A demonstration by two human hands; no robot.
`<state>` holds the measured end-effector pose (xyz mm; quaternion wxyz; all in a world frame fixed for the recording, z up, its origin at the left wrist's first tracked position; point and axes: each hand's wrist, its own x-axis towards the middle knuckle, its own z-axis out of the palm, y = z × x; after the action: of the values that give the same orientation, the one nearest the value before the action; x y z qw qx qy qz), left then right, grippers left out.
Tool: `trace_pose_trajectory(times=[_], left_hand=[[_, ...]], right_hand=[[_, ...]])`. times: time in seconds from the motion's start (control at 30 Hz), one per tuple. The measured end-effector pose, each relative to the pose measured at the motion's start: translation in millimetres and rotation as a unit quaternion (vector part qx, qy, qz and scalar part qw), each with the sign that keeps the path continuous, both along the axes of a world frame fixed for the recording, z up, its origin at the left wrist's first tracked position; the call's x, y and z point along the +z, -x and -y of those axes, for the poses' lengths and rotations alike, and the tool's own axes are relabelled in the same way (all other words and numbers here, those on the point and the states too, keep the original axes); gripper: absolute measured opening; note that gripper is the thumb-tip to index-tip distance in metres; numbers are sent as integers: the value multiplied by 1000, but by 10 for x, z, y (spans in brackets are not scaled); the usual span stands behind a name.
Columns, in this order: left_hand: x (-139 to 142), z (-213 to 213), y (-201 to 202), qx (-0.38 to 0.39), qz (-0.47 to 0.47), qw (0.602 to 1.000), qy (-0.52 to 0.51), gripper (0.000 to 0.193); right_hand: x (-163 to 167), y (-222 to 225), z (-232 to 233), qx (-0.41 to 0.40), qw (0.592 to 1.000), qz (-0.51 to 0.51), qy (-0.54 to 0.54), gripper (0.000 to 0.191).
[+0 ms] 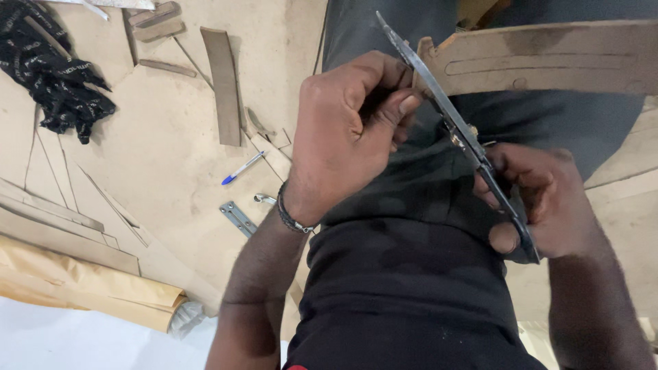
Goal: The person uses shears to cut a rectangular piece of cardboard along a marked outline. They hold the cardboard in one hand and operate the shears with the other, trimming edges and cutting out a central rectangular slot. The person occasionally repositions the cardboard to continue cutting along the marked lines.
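Both hands clamped on a long dark metal bar, held over the lap.

Down on the floor [171, 157], pale board sheets spread out, well left of the grip, with a black cloth [51, 65] far up-left. Right above the grip lies a wooden piece [548, 58] with a long slot, its end touching the bar. The metal bar [452, 127] runs slantwise between the two hands. Left hand [346, 130] is closed around the upper stretch, thumb pressed against the edge. Right hand [538, 202] is wrapped on the lower end, fingers curled underneath. Left of the wrist: a small metal bracket [238, 218], then a blue-capped pen [242, 168].
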<state>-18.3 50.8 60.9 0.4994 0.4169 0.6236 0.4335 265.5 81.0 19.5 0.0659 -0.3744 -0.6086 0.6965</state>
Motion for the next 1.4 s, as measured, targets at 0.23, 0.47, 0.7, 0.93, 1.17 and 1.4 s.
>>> trace_pose_trajectory(times=[0.23,0.47,0.7,0.93,1.17,1.4], left_hand=[[-31,-32,-3,-2,5,1000,15,7],[-71,-12,-5,10,46,998,41,8],[-133,63,-108,60,123,991,14,5],[-193,104,-229,117,90,989,-24,9],[-176,80,-221,91,-117,983,-105,15],[-187,95,-167,56,-241,950,-191,21]], right_hand=[[-69,-43,-36,-13,998,-37,46,65],[-93,-30,-57,-5,998,-23,50,60],[-74,13,-5,-20,1000,-13,-10,59],[-46,105,124,-56,996,4,-66,62],[-2,167,199,-46,997,16,-62,62],[15,143,260,-66,996,-39,43,64]])
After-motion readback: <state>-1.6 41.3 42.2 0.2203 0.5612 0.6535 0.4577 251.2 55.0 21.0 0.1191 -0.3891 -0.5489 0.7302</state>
